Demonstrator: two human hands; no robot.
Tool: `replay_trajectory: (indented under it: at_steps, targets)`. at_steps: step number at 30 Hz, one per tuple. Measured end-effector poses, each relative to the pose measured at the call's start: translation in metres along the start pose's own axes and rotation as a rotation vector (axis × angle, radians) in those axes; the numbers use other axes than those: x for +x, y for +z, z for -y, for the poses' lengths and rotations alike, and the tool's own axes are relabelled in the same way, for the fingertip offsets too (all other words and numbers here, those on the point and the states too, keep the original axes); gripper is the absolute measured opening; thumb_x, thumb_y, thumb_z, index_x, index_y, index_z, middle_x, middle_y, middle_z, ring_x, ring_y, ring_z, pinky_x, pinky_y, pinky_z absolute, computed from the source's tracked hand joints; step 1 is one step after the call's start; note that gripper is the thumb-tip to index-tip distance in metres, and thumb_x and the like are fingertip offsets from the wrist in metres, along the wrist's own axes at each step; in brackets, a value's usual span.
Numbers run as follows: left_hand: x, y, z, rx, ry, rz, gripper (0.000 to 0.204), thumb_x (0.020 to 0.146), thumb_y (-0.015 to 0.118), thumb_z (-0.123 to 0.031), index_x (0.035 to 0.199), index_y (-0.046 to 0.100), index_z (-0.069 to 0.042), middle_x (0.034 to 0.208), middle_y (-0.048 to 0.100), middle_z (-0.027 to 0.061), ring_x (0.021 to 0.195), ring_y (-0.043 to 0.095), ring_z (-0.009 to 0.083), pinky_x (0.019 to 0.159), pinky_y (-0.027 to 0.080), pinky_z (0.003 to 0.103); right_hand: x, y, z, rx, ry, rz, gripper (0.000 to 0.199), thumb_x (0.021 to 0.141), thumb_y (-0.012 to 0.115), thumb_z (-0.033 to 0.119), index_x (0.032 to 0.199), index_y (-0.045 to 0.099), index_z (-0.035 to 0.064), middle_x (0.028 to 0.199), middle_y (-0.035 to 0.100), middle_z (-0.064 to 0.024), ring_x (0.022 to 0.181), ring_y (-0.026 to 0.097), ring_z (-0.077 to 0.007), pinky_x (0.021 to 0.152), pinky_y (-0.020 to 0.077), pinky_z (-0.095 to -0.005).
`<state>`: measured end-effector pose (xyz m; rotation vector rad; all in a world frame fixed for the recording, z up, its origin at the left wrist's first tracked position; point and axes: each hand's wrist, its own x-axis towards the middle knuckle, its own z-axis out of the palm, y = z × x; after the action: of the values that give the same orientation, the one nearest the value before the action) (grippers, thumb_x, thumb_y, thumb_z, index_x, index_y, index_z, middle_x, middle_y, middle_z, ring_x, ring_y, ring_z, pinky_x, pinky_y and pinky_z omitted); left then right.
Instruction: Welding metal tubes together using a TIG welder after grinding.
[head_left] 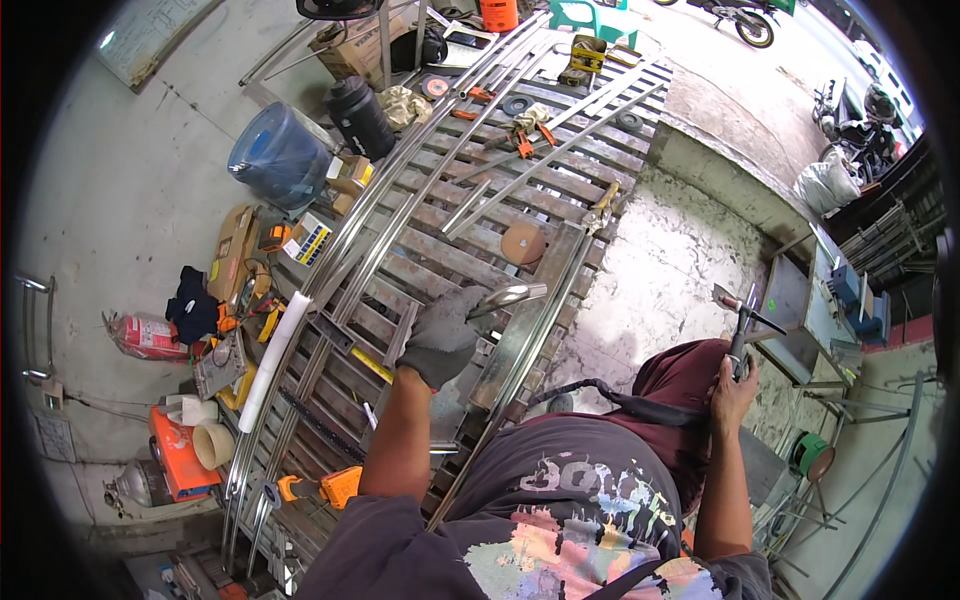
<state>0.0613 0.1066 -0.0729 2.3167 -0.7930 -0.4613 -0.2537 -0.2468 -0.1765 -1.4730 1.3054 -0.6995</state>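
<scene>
My left hand [440, 338], in a dark grey glove, is closed round a short, shiny bent metal tube [515, 294] just above the slatted metal workbench [478, 262]. The tube's far end points right, over the bench's near edge. Out to the right, away from the bench, my bare right hand [735, 395] grips a welding torch [741, 335] with a dark handle, its head pointing up. A black cable [640, 403] runs across my lap towards that hand. A round brown disc [523, 243] lies on the slats beyond my left hand.
Long shiny metal tubes [385, 190] lie along the bench. Orange clamps [525, 143] and a yellow-orange tape measure [340, 486] rest on it. Along the wall stand a blue bucket [280, 155] and an orange machine [178, 455]. A metal stand [800, 320] is at right.
</scene>
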Motion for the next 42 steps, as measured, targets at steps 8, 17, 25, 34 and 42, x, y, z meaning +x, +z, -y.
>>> replay_trajectory:
  at_steps: [8, 17, 25, 34, 42]
  targets:
    - [0.001, 0.018, 0.021, -0.117, -0.112, -0.180, 0.042, 0.100, 0.071, -0.036, 0.124, 0.067, -0.001, 0.109, 0.073, 0.0235, 0.105, 0.070, 0.0375, 0.091, 0.053, 0.042, 0.005, -0.002, -0.009, 0.004, -0.039, 0.005, 0.062, 0.104, 0.071, 0.020, 0.153, 0.039, -0.0014, 0.090, 0.062, -0.0035, 0.063, 0.053, -0.0066, 0.051, 0.0435, -0.0247]
    - [-0.008, 0.047, 0.059, -1.310, -0.250, -0.105, 0.014, 0.103, 0.067, -0.005, 0.114, 0.066, -0.014, 0.083, 0.059, -0.0077, 0.061, 0.048, 0.0000, 0.051, 0.036, 0.020, 0.011, -0.003, -0.016, -0.018, -0.088, -0.003, 0.063, 0.104, 0.071, 0.020, 0.154, 0.039, -0.0011, 0.085, 0.061, -0.0028, 0.062, 0.053, -0.0070, 0.051, 0.0429, -0.0246]
    - [-0.016, 0.054, 0.029, -1.299, -0.262, -0.082, 0.016, 0.102, 0.068, -0.006, 0.116, 0.064, -0.014, 0.084, 0.058, -0.0073, 0.059, 0.045, 0.0004, 0.049, 0.034, 0.020, -0.001, -0.002, 0.000, 0.036, -0.018, 0.002, 0.060, 0.104, 0.070, 0.019, 0.153, 0.041, 0.0029, 0.078, 0.058, -0.0009, 0.057, 0.052, -0.0070, 0.046, 0.0403, -0.0239]
    - [-0.013, 0.063, 0.020, -1.223, -0.342, -0.081, 0.009, 0.105, 0.069, -0.018, 0.103, 0.061, -0.016, 0.073, 0.044, -0.0104, 0.059, 0.040, 0.0014, 0.050, 0.033, 0.024, 0.000, -0.002, -0.001, 0.067, -0.002, -0.006, 0.059, 0.103, 0.072, 0.019, 0.153, 0.041, 0.0069, 0.072, 0.056, -0.0001, 0.049, 0.049, -0.0072, 0.042, 0.0387, -0.0248]
    - [-0.018, 0.066, 0.027, -1.234, -0.341, -0.029, 0.012, 0.104, 0.066, -0.025, 0.101, 0.062, -0.014, 0.073, 0.049, -0.0085, 0.056, 0.045, 0.0064, 0.049, 0.038, 0.026, -0.003, -0.004, 0.001, 0.060, 0.004, -0.005, 0.061, 0.103, 0.071, 0.020, 0.153, 0.040, 0.0072, 0.071, 0.056, -0.0002, 0.048, 0.049, -0.0072, 0.041, 0.0383, -0.0248]
